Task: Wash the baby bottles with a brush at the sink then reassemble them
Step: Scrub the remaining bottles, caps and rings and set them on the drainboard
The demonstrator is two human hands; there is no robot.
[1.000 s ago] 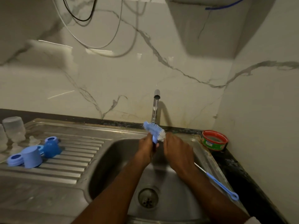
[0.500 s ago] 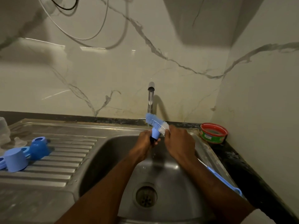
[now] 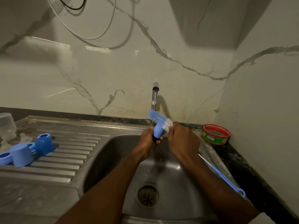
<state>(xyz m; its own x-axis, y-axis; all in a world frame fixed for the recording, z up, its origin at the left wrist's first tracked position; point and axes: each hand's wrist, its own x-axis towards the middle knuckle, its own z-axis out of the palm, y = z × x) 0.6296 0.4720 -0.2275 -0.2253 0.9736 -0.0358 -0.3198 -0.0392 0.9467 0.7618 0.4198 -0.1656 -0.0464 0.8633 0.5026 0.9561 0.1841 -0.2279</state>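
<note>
Over the steel sink [image 3: 113, 152], my left hand [image 3: 146, 146] grips the handle of a blue bottle brush [image 3: 157, 119] held under the tap [image 3: 155, 97]. My right hand [image 3: 182, 141] pinches the white bristles at the brush's near end. Water falls past the brush into the bowl. Blue bottle caps and rings [image 3: 24, 152] lie on the draining board at the left. Clear bottle bodies [image 3: 7, 125] stand at the far left edge, partly cut off.
A thin blue-handled brush [image 3: 226, 178] leans on the sink's right rim. A red and green tub [image 3: 216, 134] sits on the dark counter by the right wall. The drain [image 3: 148, 194] lies below my arms. Cables hang on the marble wall.
The view has shifted slightly, bringing the bottles at the left back into sight. Both hands stay on the brush under the tap, the brush head barely turned.
</note>
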